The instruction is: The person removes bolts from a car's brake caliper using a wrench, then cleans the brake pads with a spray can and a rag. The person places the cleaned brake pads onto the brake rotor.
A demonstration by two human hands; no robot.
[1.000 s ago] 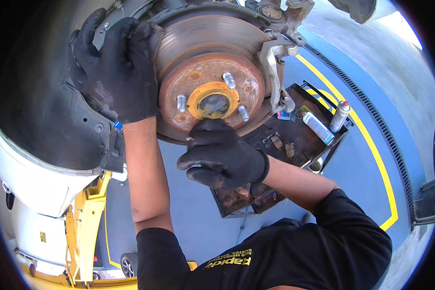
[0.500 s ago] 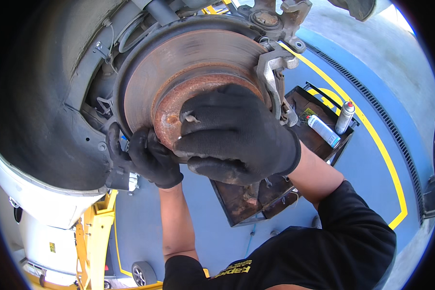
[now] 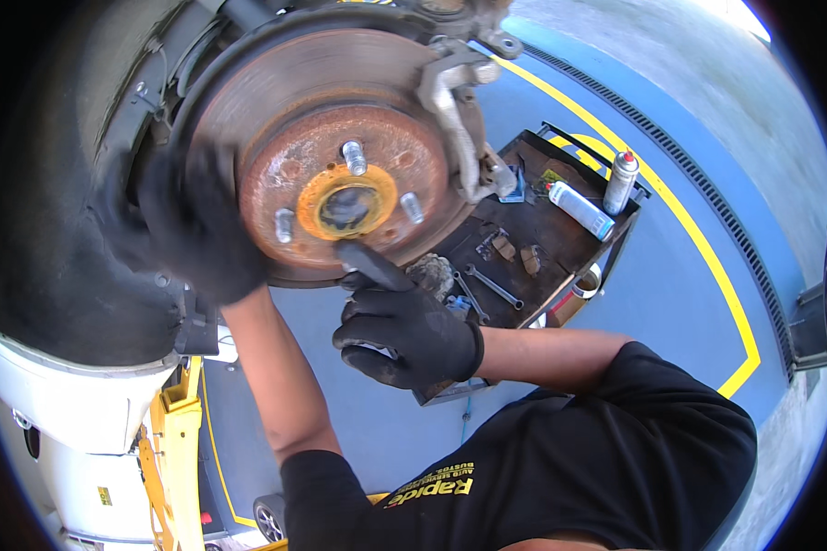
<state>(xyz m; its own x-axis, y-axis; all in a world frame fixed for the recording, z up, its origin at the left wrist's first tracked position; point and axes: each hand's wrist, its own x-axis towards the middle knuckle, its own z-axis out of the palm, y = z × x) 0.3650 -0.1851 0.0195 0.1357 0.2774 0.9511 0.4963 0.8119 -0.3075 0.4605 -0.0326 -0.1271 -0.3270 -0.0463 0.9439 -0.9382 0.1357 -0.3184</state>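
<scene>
A rusty brake disc (image 3: 340, 64) stands on the hub, its face uncovered. Around the orange-rusted centre ring (image 3: 316, 197), three wheel studs (image 3: 354, 158) stick out. My left hand (image 3: 193, 220), smeared by motion and in a black glove, is over the disc's left edge; how its fingers lie cannot be made out. Below the hub is my right hand (image 3: 404, 331), also gloved. Its index finger points up to the hub's lower rim, while the other fingers curl round a small pale, shiny thing (image 3: 377, 350), mostly hidden.
A caliper bracket (image 3: 450, 101) sits at the disc's right side. Beyond my right arm stands a dark tool cart (image 3: 535, 197) bearing two spray cans (image 3: 581, 211), small brake pads (image 3: 503, 246), wrenches (image 3: 496, 286) and a greyish lump (image 3: 429, 275). A yellow lift post (image 3: 182, 432) rises at lower left.
My right hand has come off the disc's face, down and away, baring the studs. My left hand has moved up along the disc's left edge. The whole view has shifted.
</scene>
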